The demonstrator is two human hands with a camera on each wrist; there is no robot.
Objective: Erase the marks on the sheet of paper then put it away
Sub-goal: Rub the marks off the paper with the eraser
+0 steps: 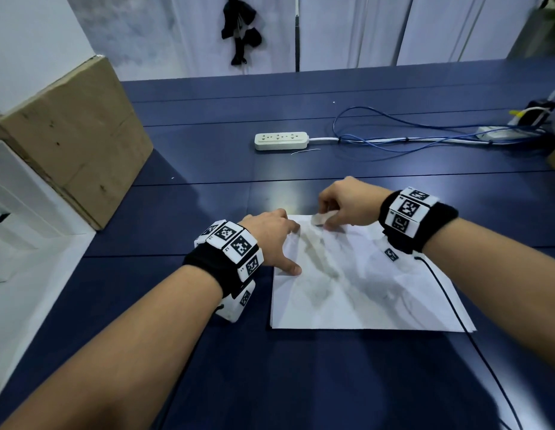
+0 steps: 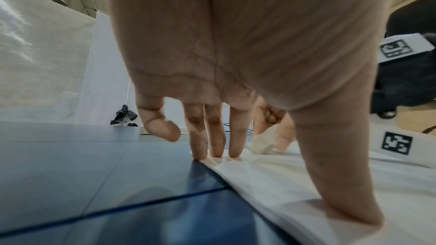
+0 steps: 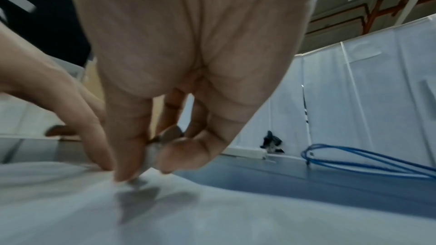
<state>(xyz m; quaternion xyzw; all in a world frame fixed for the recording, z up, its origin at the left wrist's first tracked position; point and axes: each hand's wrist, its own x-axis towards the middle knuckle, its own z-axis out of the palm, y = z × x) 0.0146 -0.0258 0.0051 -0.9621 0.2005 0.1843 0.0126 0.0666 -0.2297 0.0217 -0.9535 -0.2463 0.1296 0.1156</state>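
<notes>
A white sheet of paper (image 1: 363, 290) lies on the dark blue table (image 1: 208, 169), creased and smudged with grey marks. My left hand (image 1: 270, 240) presses its far left corner flat with straight fingers (image 2: 217, 144) and thumb (image 2: 339, 189). My right hand (image 1: 344, 203) pinches a small white eraser (image 1: 321, 218) and holds it down on the paper's far edge. The left wrist view shows the eraser (image 2: 260, 143) tip touching the sheet (image 2: 306, 174). In the right wrist view the eraser (image 3: 151, 156) sits between thumb and fingers, over the paper (image 3: 212, 211).
A white power strip (image 1: 281, 141) lies further back on the table, with blue and white cables (image 1: 409, 135) running right. A cardboard box (image 1: 74, 138) leans at the table's left edge beside white boxes (image 1: 12, 197). A black wire (image 1: 475, 336) trails from my right wrist.
</notes>
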